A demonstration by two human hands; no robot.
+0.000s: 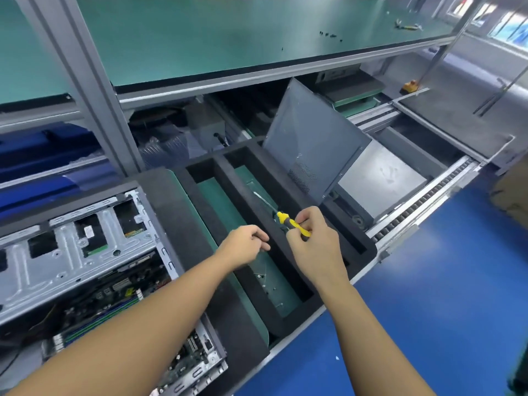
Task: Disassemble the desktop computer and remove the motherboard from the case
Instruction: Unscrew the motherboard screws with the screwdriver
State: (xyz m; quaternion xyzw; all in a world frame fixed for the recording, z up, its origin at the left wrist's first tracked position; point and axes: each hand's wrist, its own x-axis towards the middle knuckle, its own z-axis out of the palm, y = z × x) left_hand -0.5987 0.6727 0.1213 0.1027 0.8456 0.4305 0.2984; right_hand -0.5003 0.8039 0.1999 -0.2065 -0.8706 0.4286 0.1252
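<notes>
Foam tray (233, 184), black and soft-edged, sits right of the open computer case (71, 247). Long rectangular compartments are cut into it, their floors green. Middle compartment holds a few small screws (267, 282) at its near end. Steel shaft of the screwdriver (290, 224) slants over its far half. Grey side panel (311, 138), flat sheet metal with a perforated patch at one low corner, stands tilted at the tray's far right.

Right hand (314, 250) grips the screwdriver's yellow-and-black handle, fingers and thumb curled round it. Tip points far and left; whether it touches the compartment floor cannot be told. Left hand (245, 247) hovers just beside, over the foam wall left of the middle compartment. Its fingers curl toward the palm; whether they pinch anything cannot be told. Hands are near each other but apart.

Computer case lies on its side at near left, well apart from both hands. Silver stamped-metal drive cage spans its far part. Motherboard (114, 295) is still inside, dark, crowded with slots and connectors. Left forearm passes over the case's near right corner.

Shelf (228, 47) above, at the far side, is covered in smooth green mat, with tiny black screws scattered on it. Floor (428, 310) at right is glossy blue.
</notes>
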